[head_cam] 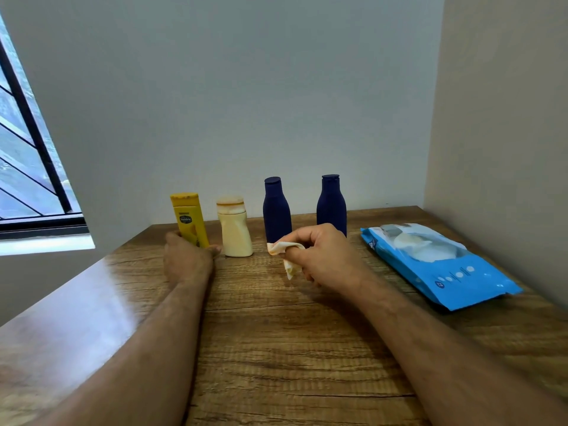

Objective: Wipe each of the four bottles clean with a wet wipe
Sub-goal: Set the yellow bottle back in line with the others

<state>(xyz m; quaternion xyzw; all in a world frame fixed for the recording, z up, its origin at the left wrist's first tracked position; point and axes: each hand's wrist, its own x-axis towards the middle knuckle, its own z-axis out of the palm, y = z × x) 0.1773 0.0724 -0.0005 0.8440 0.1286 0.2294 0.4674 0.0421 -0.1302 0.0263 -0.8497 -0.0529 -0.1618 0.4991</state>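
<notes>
Tabletop (276,348): wood-grain surface filling the near view, both bare forearms reaching out across it, glare along its left edge.
Right hand (319,256): fingers curled, pinching a crumpled wet wipe (287,256) between thumb and forefinger, held just above the wood; the wipe shows yellowish staining and hangs down below the fingers.
Left hand (187,259): out at the left, wrapped around the base of the yellow bottle (188,219), thumb showing on the bottle's right side, fingers curling behind it.
Wipes pack (439,265): blue soft pack lying flat on the right of the tabletop, well apart from the right hand, running close along the right wall.
Yellow bottle: upright, leftmost in the row, yellow cap on, dark label facing us.
Cream bottle (234,232): upright just beside the yellow one, an orange-tinted band at its cap.
Left blue bottle (276,210): dark navy, upright, cap on, directly behind the wipe.
Right blue bottle (331,204): same navy shape, upright, behind the right hand's knuckles.
Wall (246,103): plain grey, close behind the row.
Window (27,167): dark-framed, far left.
</notes>
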